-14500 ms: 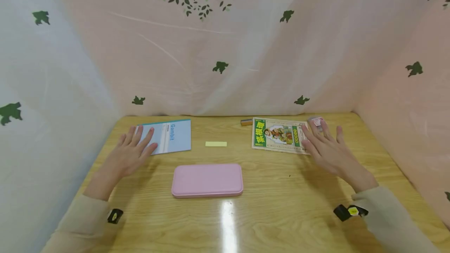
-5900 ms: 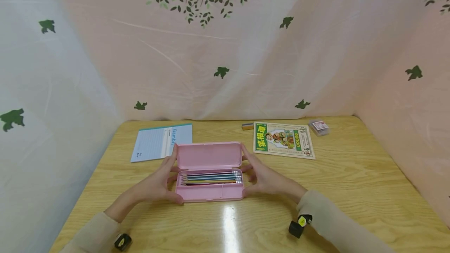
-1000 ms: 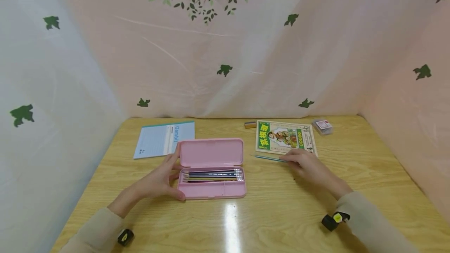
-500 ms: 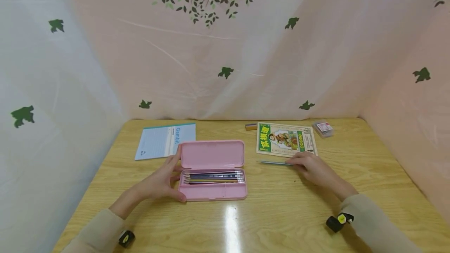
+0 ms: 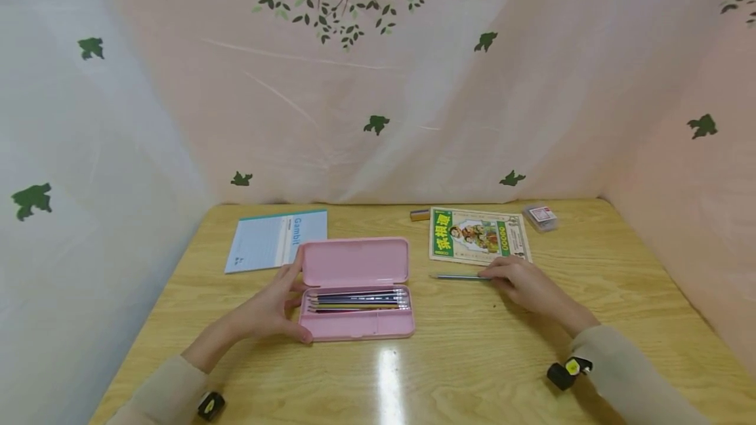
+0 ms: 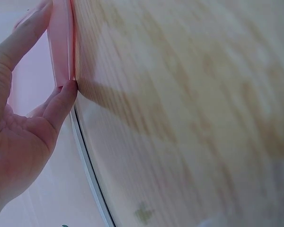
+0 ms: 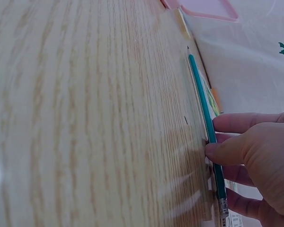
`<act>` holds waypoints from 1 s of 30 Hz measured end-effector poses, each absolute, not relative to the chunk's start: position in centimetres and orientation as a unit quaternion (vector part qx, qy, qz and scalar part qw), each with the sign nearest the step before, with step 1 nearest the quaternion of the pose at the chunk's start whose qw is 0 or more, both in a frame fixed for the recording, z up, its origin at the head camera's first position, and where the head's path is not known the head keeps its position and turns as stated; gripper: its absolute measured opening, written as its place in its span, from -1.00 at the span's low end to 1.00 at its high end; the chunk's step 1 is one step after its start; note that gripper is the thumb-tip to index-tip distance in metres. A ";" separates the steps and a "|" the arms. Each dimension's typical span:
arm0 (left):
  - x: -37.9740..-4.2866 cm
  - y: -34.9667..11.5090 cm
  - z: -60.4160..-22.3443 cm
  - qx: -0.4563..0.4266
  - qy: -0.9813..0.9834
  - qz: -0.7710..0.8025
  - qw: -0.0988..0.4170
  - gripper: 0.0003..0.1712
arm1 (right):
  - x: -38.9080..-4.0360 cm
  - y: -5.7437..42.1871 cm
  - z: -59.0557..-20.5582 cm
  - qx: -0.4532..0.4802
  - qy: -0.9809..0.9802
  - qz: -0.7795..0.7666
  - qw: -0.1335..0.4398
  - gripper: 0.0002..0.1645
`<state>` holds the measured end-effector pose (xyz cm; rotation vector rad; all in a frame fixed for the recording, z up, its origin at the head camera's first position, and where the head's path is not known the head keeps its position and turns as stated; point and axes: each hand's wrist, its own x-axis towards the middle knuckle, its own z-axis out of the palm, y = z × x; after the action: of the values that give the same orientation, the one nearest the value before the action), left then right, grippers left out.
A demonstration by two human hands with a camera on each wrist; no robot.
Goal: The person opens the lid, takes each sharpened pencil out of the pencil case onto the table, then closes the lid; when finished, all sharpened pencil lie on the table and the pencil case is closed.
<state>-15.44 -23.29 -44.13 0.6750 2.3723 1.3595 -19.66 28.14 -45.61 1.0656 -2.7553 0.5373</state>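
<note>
A pink pencil case (image 5: pixel 356 262) stands with its lid raised, several pencils (image 5: pixel 354 300) lying in its rear compartment; the front compartments look bare. My left hand (image 5: pixel 262 310) holds the case by its left end, thumb at the front corner and fingers up along the lid's edge. To the right of the case, my right hand (image 5: pixel 522 284) pinches a teal pencil (image 7: pixel 207 113) near its eraser end. The pencil lies level, tip pointing left toward the case, close over the table just in front of an illustrated booklet (image 5: pixel 475 235).
Behind the case on the left lies a blue notebook (image 5: pixel 262 241), partly overlapped by the lid. A small orange-brown block (image 5: pixel 420 215) sits left of the booklet, and a clear little box (image 5: pixel 541 217) behind its right corner. A pale yellow strip (image 7: pixel 183 23) shows near the case.
The pencil case, closed at first, is now open, and one pencil is out in the right hand. Over the last second that hand has brought the pencil slightly nearer me; the left hand stays put.
</note>
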 end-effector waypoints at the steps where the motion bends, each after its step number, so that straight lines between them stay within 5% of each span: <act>1: -15.4 -23.3 -44.1 0.236 0.833 0.474 0.161 0.72 | -19.7 28.1 -45.6 0.354 -0.916 0.178 0.069 -0.63; 30: -15.7 -23.3 -44.1 0.237 0.838 0.465 0.162 0.71 | -19.9 26.0 -43.4 0.361 -0.907 0.184 0.111 -0.63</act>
<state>-15.65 -23.29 -44.07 0.6774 2.3905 1.3269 -19.94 26.03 -43.38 1.0616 -2.6655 0.5404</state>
